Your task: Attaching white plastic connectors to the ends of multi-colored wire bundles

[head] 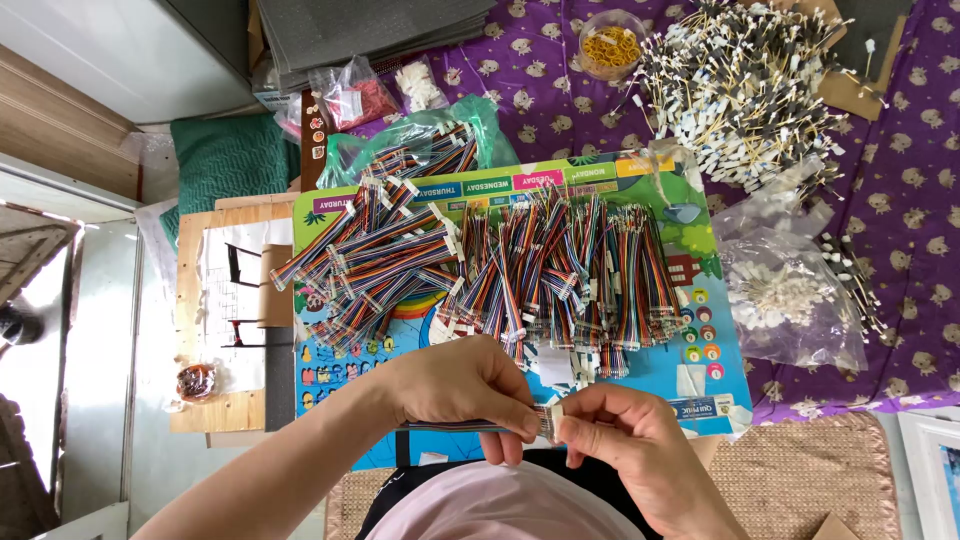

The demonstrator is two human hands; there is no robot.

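Note:
My left hand [462, 388] pinches a flat multicoloured ribbon cable [455, 427] near its end. My right hand [620, 438] grips the small white connector [553, 415] at that cable's tip. Both hands meet close to my body, just below a colourful board [690, 215]. On the board lie several piles of similar rainbow ribbon cables [500, 270], some loose, some bundled.
A heap of small black-and-white parts on thin leads [745, 85] lies at the upper right on a purple cloth [920, 190]. A clear bag of white parts [790, 295] sits right of the board. A tub of yellow rings [610, 45], small bags [355, 95] and a wooden board [215, 330] lie around.

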